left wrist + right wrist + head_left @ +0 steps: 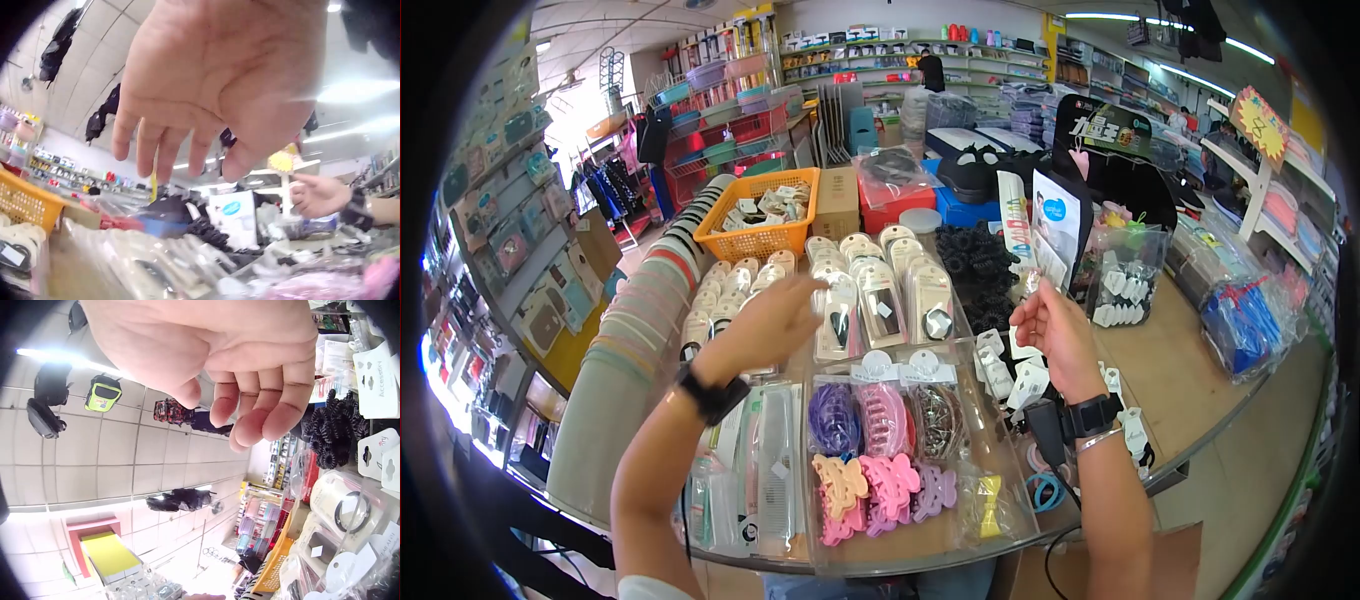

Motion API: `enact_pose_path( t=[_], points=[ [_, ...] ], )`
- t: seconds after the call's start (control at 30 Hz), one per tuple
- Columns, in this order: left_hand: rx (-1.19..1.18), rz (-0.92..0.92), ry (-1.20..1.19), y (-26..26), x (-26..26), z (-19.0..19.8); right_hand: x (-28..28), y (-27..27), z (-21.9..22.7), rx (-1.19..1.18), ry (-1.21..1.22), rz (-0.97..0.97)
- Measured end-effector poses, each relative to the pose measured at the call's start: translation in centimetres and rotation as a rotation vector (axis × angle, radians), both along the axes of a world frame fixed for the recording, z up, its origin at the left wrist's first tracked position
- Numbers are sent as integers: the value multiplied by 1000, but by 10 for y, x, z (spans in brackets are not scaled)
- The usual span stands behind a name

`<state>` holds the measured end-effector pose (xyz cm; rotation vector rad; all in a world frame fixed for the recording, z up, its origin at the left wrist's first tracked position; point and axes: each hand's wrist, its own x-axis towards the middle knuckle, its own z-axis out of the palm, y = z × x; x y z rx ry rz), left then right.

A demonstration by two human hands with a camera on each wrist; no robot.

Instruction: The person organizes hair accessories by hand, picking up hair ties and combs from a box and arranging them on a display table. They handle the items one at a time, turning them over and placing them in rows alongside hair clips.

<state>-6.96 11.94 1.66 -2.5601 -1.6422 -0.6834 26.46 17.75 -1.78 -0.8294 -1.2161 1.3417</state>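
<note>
Left grip [765, 325] hovered loosely extended, empty, above carded packets [878, 300] | right grip [1055, 325] hung half-curled, empty | desk [1170, 390] bore claw clips [890, 485] near front edge | shelves [990, 68] lined far wall [850, 15]

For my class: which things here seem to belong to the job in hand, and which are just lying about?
Probably the job's:
left hand
right hand
nearest them, carded packs and white accessory cards

Probably just lying about:
orange basket
cardboard box
blue wrapped bundle
starburst price sign

A yellow starburst price sign [1261, 125] tops a white rack [1257, 200].
</note>
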Motion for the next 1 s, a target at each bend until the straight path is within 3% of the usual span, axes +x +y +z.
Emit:
enact_pose_path(
  t=[0.07, 0.17, 0.3, 0.37, 0.47, 0.53, 0.63, 0.67, 0.73, 0.8, 0.87, 0.97, 1.0],
  points=[
    [39, -73, 27, -58, 7, 7, 0, -1, 0, 21, 4, -13],
    [86, 64, -20, -156, 29, 20, 1, 1, -1, 50, 0, -23],
    [91, 241, -225, -236, 12, -11, 4, -2, 7, 97, 74, -54],
    [99, 470, -452, -259, 3, -31, 6, -11, 18, 107, 88, -54],
    [127, 543, -562, -271, -8, -58, 9, -52, 58, 237, 113, 1],
    [142, 521, -526, -267, -8, -70, 14, -98, 79, 388, 14, -10],
    [135, 471, -514, -261, -9, -90, 28, -179, 68, 588, -108, -139],
    [161, 460, -458, -259, -8, -95, 49, -193, 48, 707, -98, 34],
    [203, 473, -420, -260, -9, -103, 65, -205, 41, 803, -317, 512],
    [219, 479, -466, -262, -10, -105, 60, -233, 17, 328, -453, 652],
    [243, 479, -497, -262, -11, -104, 46, -252, -26, -31, -785, 603],
    [257, 391, -452, -263, -25, -117, 15, -287, -80, -217, -1121, 565],
    [257, 386, -411, -263, -30, -120, 8, -299, -91, -208, -1118, 599]
  ],
)
